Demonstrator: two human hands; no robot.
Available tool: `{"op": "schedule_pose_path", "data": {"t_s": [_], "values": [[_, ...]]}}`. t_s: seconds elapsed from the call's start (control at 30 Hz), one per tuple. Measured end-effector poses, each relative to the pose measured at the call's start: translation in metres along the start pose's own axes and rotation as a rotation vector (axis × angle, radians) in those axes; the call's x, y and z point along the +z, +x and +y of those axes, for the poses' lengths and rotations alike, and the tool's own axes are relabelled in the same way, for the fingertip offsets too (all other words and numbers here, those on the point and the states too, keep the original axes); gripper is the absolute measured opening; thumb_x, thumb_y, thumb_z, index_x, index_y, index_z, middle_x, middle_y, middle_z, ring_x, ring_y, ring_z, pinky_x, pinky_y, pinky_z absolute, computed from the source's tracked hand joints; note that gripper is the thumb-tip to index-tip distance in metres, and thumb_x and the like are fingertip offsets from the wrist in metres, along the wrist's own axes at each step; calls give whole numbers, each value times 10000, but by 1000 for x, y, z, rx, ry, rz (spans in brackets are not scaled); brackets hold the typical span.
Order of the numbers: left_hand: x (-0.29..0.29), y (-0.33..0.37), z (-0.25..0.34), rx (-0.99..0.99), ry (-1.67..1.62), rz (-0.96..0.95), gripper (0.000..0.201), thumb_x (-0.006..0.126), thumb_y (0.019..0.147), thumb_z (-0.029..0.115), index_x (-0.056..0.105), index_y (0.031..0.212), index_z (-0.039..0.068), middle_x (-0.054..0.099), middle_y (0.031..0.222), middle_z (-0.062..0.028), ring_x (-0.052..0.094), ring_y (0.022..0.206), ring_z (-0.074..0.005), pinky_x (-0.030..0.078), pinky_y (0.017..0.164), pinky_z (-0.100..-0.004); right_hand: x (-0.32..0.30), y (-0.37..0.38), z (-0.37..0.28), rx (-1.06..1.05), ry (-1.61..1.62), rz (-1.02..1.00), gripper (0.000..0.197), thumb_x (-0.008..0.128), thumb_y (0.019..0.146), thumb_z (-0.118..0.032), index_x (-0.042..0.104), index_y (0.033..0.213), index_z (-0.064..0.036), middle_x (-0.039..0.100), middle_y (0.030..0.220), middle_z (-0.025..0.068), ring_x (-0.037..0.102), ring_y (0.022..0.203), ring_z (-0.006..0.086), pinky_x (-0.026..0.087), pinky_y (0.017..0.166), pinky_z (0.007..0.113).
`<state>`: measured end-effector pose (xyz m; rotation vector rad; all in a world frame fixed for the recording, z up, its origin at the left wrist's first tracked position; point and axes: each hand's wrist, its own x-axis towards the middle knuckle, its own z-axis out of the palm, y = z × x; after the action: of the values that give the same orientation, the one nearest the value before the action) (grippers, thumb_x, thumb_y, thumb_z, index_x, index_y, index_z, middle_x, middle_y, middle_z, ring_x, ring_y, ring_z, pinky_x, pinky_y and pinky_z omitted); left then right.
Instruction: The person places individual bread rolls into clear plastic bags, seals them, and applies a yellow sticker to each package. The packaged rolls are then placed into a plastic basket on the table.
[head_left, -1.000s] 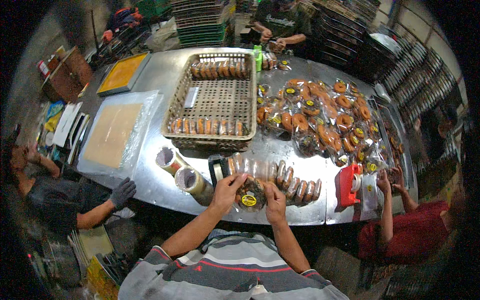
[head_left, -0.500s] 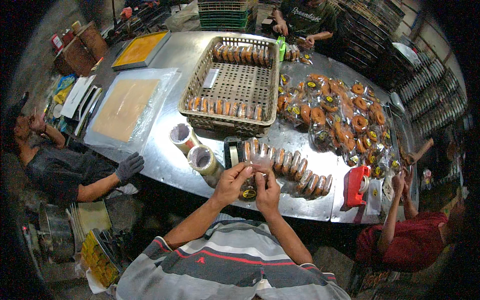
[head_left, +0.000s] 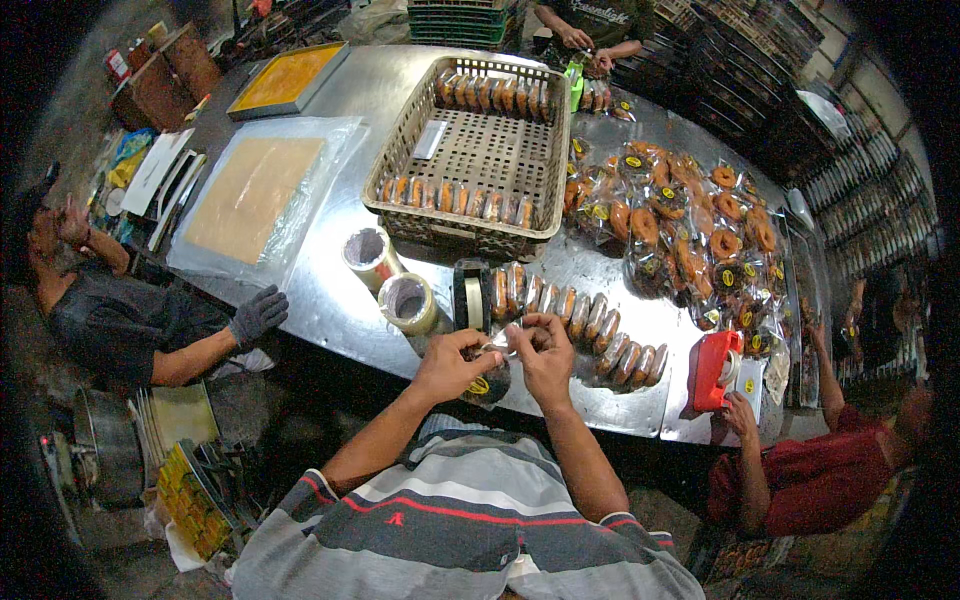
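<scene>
One bagged doughnut point(head_left: 485, 385), dark and marked with a yellow label, is at the near edge of the metal table point(head_left: 330, 312), almost straight in front of the person's chest. Whether it hangs in the air or rests on the edge, I cannot tell. Just beyond it, the bag's clear plastic end point(head_left: 500, 338) is gathered between the left hand point(head_left: 450, 365) and the right hand point(head_left: 545, 362). Both grips are narrow: thumb and fingers of each hand pinch the thin film, with the fingertips almost meeting.

The doughnut thus lies on the near side of the pinch and a little to the left. The bag's long axis runs from near to far, its far end leaning slightly right, so the left hand is the closer of the two to the doughnut, with the right hand set off to the other side of the film.

Just beyond the hands, a row of bagged doughnuts point(head_left: 580, 312) stands on edge, curving off to the right and nearer. At its left end is a dark holder with a pale roll point(head_left: 472, 295); farther left stand two tape rolls point(head_left: 407, 302). Well to the right sits a red tape dispenser point(head_left: 712, 372). Beyond the row is a slatted crate point(head_left: 455, 232), with a loose pile of bagged doughnuts point(head_left: 645, 225) to its right.
</scene>
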<state>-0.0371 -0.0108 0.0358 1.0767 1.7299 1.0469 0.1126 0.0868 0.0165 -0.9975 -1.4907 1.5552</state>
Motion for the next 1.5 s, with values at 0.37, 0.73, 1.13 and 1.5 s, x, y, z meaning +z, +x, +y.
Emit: {"op": "schedule_pose_path", "data": {"t_s": [0.37,0.73,1.13,1.5], "values": [[1,1,-47,-56,-384,-2,165,655,996,146,714,995,-8,643,1038,-24,596,970,-116,471,879,-270,-2,-5,3,-391,-471,-215,157,792,859,-156,724,870,-15,659,777,119,630,701,283,480,651,376],[41,-24,-52,173,-568,568,258,611,932,113,556,1171,29,551,1160,-117,555,1074,-246,445,969,-364,35,-59,47,441,466,-378,617,729,953,-324,429,1422,-57,559,1294,87,520,1209,174,434,1022,341],[-13,-32,-47,-125,-1043,206,512,621,995,181,403,1452,108,556,1330,-74,583,1216,-219,497,1018,-401,40,19,126,116,-455,-74,468,766,834,-509,737,850,-43,651,900,160,636,820,338,515,781,447],[-17,-28,-45,-158,-908,62,537,664,964,178,447,1429,20,594,1303,-91,591,1210,-235,483,1027,-390,-23,-4,126,22,-772,-338,323,753,881,-358,779,932,-40,696,864,146,675,820,323,508,731,432]]}}
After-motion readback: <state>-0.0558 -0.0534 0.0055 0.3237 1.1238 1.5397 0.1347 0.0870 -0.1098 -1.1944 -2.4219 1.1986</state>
